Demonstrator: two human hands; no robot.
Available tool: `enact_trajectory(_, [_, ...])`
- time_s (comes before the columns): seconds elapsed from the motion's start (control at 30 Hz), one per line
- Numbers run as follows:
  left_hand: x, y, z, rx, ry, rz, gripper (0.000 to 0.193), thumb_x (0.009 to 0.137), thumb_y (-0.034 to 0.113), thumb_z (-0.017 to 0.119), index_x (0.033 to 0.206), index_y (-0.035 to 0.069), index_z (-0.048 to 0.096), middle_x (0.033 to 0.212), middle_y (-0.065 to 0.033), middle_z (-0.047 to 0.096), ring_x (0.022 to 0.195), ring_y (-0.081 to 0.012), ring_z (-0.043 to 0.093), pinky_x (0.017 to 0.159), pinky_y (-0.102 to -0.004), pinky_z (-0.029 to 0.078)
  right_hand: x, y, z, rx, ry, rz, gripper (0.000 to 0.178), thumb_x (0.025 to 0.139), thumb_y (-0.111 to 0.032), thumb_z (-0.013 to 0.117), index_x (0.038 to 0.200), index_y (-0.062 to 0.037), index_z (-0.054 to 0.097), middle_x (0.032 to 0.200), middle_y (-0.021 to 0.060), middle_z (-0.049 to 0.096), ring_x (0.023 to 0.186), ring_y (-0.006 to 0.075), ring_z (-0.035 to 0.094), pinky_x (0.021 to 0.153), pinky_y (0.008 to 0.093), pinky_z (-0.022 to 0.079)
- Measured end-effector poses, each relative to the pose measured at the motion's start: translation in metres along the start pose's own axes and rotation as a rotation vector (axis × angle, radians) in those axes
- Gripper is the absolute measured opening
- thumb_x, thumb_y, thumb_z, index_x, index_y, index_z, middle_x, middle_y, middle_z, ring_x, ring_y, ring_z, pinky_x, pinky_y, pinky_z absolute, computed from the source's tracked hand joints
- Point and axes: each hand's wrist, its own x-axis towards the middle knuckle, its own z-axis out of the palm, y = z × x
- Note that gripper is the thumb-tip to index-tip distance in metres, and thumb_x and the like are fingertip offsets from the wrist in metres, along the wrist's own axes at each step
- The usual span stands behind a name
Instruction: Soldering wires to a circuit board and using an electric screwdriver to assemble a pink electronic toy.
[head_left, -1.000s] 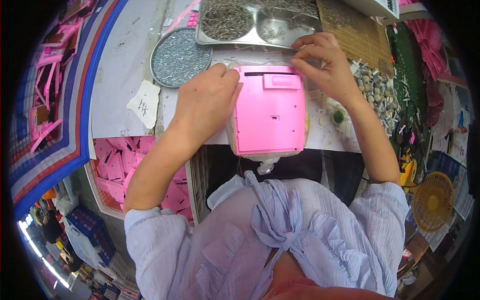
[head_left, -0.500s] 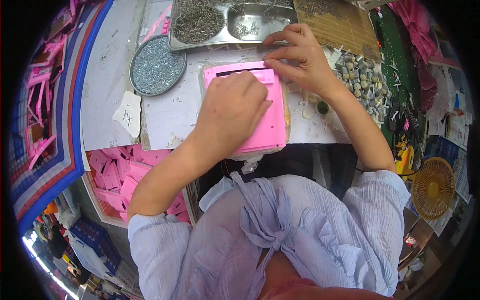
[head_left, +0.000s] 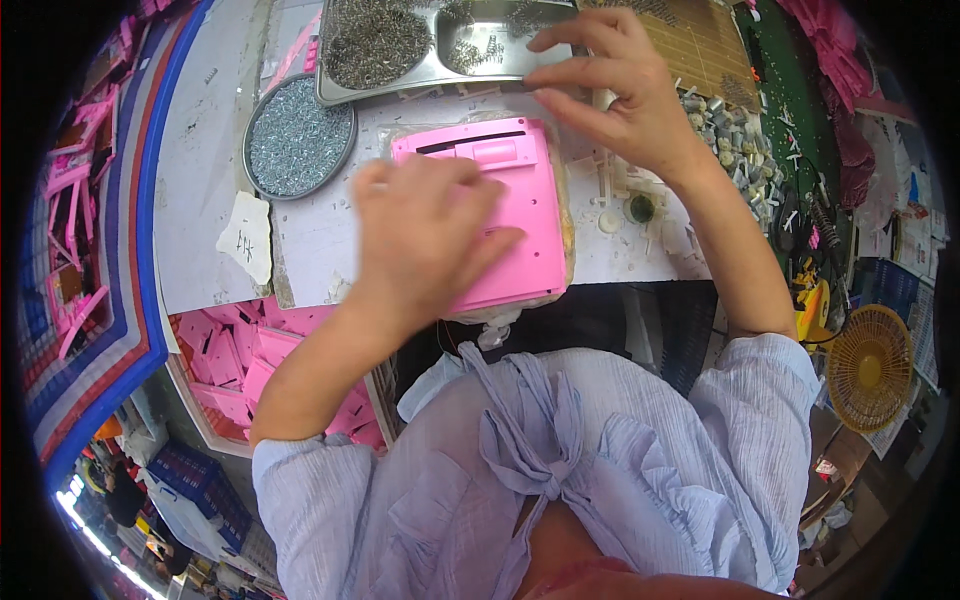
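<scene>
White worktop (head_left: 190, 210) ahead. Steel parts tray (head_left: 430, 78) on far side; my right hand (head_left: 635, 105) by its near edge, fingers apart. Pink panel (head_left: 525, 220) on worktop, partly blocked by my left hand (head_left: 415, 235): blurred, fingers spread, contact unclear. Round dish (head_left: 285, 195), torn paper (head_left: 246, 238) to left.

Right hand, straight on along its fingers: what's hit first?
Most likely the metal tray, at its near right part: the right hand's fingers point left across it. Height is unclear from this view, so they may pass just above the rim.
</scene>
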Motion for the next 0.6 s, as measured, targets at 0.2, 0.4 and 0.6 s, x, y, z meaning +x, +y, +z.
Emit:
enact_trajectory(0.2, [-0.036,-0.127,-0.036,0.402,0.016,-0.524,0.018,0.078,0.027,0.076,0.09,0.013,0.073,0.096,-0.005,0.067,0.101,-0.0269,0.059,0.089,-0.0446,0.037,0.071,-0.024,0.035,0.072,0.005,-0.221,0.005,0.074,-0.011,0.07,0.077,-0.0079,0.071,0.09,0.0076,0.066,0.094,0.0304,0.055,0.082,0.0397,0.048])
enact_trajectory(0.4, [-0.051,-0.141,-0.037,0.359,0.029,-0.524,0.014,0.082,0.022,0.073,0.085,0.009,0.072,0.093,-0.0038,0.068,0.093,-0.0247,0.062,0.083,-0.0408,0.041,0.133,-0.061,0.129,-0.105,-0.347,-0.28,0.01,0.077,-0.014,0.07,0.082,-0.0083,0.075,0.096,0.0056,0.069,0.1,0.0277,0.056,0.085,0.0402,0.047])
enact_trajectory(0.6, [-0.055,-0.142,-0.041,0.128,0.226,-0.574,0.006,0.082,0.012,0.07,0.084,0.007,0.071,0.085,-0.0053,0.067,0.08,-0.0228,0.06,0.078,-0.0371,0.042,0.149,-0.058,0.19,-0.321,-0.47,-0.303,0.008,0.078,-0.015,0.071,0.081,-0.0079,0.074,0.092,0.0033,0.068,0.097,0.0247,0.055,0.082,0.0407,0.046])
